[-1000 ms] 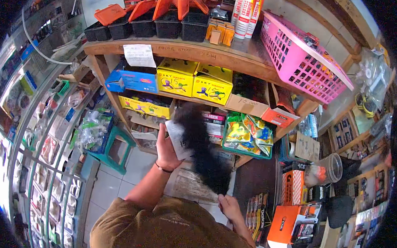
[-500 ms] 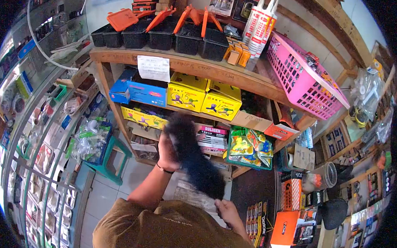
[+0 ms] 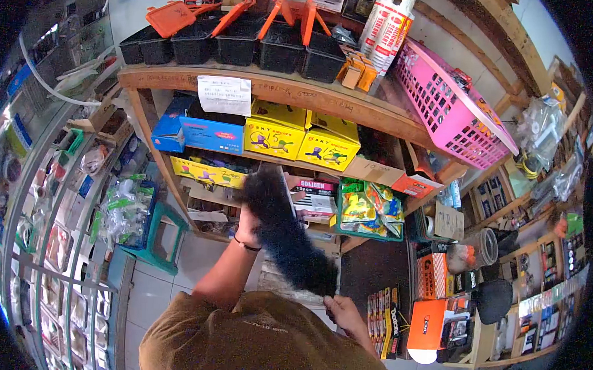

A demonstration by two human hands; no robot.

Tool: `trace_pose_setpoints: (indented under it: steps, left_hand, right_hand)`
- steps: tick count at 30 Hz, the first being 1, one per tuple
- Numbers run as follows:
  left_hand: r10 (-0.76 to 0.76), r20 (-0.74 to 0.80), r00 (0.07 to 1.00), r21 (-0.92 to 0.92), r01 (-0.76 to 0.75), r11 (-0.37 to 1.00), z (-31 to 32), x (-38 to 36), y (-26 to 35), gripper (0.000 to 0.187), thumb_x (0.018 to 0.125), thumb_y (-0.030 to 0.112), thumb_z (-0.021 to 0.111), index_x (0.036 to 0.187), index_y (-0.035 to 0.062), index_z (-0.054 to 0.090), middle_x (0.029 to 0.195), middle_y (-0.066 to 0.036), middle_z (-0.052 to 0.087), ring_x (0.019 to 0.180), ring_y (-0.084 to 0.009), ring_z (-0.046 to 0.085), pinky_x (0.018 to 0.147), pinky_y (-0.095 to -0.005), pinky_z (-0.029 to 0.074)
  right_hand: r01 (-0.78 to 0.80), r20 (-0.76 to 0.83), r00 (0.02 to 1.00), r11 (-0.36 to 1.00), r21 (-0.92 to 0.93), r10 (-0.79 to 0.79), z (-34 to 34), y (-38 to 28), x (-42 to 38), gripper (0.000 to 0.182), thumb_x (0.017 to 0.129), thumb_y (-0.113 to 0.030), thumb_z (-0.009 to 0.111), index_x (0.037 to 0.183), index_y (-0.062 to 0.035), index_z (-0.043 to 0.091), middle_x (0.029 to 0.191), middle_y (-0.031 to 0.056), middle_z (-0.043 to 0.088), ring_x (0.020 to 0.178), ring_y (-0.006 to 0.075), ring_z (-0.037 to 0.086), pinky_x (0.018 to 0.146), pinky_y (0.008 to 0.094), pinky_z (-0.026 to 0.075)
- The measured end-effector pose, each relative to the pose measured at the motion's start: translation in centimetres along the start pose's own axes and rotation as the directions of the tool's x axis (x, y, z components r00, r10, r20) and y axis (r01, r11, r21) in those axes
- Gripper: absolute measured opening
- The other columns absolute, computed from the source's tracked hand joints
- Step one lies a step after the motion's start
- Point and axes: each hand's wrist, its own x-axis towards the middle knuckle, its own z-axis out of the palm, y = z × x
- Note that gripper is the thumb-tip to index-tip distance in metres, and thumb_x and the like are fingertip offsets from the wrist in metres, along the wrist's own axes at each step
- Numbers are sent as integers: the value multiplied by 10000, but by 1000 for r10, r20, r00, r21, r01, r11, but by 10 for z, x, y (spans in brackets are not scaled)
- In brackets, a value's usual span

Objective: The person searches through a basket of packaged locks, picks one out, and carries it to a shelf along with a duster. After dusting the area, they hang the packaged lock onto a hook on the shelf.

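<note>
A dark, fluffy duster (image 3: 291, 241) slants across the middle of the view. My right hand (image 3: 339, 308) is closed round its lower end. My left hand (image 3: 248, 228), with a dark band at the wrist, is mostly hidden behind the duster's upper part. Some of its fingertips show to the right of the duster, beside the pale edge of a flat thing (image 3: 288, 192) that this hand seems to grip. What that thing is cannot be made out.
Ahead stands a wooden shelf (image 3: 281, 90) with black bins (image 3: 235, 45), a pink basket (image 3: 446, 99), yellow boxes (image 3: 274, 130) and a blue box (image 3: 213, 134). A green stool (image 3: 168, 242) and glass shelving are left; an orange box (image 3: 428, 325) is right.
The view has shifted slightly, with the shelf a little higher and further left. The duster's upper end is less blurred, and the pale edge beside it now shows more.
</note>
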Motion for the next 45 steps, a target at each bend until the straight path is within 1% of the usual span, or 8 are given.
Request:
trace_pose_setpoints:
  steps: [2, 6, 10, 15, 28, 29, 32, 45]
  left_hand:
    - [397, -175, 901, 883, -35, 468, 23, 8, -19, 516, 846, 458, 376, 1235, 119, 374, 1240, -82, 425, 1103, -292, 434, 892, -451, 378]
    - [210, 50, 976, 963, -102, 248, 18, -7, -16, 611, 838, 549, 314, 1262, 110, 345, 1250, -86, 417, 1126, -265, 421, 929, -420, 356]
    - [117, 26, 993, 738, -98, 667, 20, 0, -1, 637, 826, 575, 301, 1254, 108, 357, 1241, -78, 426, 1119, -252, 427, 935, -397, 353]
    - [381, -108, 918, 968, 11, 249, 3, -11, 20, 596, 799, 596, 345, 1203, 163, 411, 1199, -78, 457, 1121, -312, 406, 882, -574, 332]
    - [108, 15, 994, 550, -99, 829, 8, -13, 6, 626, 839, 559, 283, 1279, 115, 309, 1236, -84, 425, 1145, -250, 398, 960, -393, 321]
    - [15, 22, 1000, 880, -27, 474, 6, -7, 21, 618, 840, 536, 310, 1277, 99, 300, 1284, -88, 368, 1171, -262, 366, 973, -429, 295]
    - [179, 27, 984, 716, -144, 683, 20, -8, 1, 563, 849, 487, 315, 1280, 126, 293, 1319, -84, 321, 1203, -253, 324, 940, -530, 280]
    - [115, 26, 993, 876, -78, 476, -5, -12, 22, 589, 845, 528, 305, 1250, 103, 347, 1266, -97, 397, 1163, -266, 380, 966, -444, 298]
  right_hand:
    - [-150, -53, 985, 962, 227, 166, 4, 1, 2, 434, 875, -374, 423, 675, 1, 512, 546, 62, 488, 513, 150, 457, 515, 307, 396]
    - [194, -22, 981, 981, 27, -193, 16, -2, -1, 394, 887, -321, 429, 602, -51, 462, 490, -19, 399, 422, 73, 352, 400, 260, 294]
    - [-183, -12, 980, 924, 337, 198, 11, -18, 1, 422, 871, -355, 450, 673, 17, 484, 533, 65, 455, 511, 154, 405, 510, 316, 376]
    - [77, -18, 997, 997, -11, -77, 20, -2, 4, 443, 874, -383, 430, 679, 9, 497, 539, 55, 480, 497, 164, 448, 500, 323, 379]
    - [106, 129, 987, 993, -44, -99, 15, -8, 2, 403, 877, -368, 430, 717, -6, 506, 553, 89, 491, 486, 180, 464, 486, 322, 389]
    - [170, 81, 983, 982, -78, -164, 14, -6, 4, 390, 877, -359, 436, 701, -17, 503, 538, 66, 477, 464, 151, 438, 454, 300, 370]
    - [-224, 9, 973, 928, 298, 232, 11, -21, 5, 401, 876, -363, 435, 715, -3, 504, 554, 95, 493, 491, 179, 456, 493, 328, 390]
    - [70, 75, 995, 997, 16, -71, 9, -31, -5, 399, 882, -364, 421, 712, -17, 520, 573, 15, 497, 515, 96, 433, 492, 263, 370]
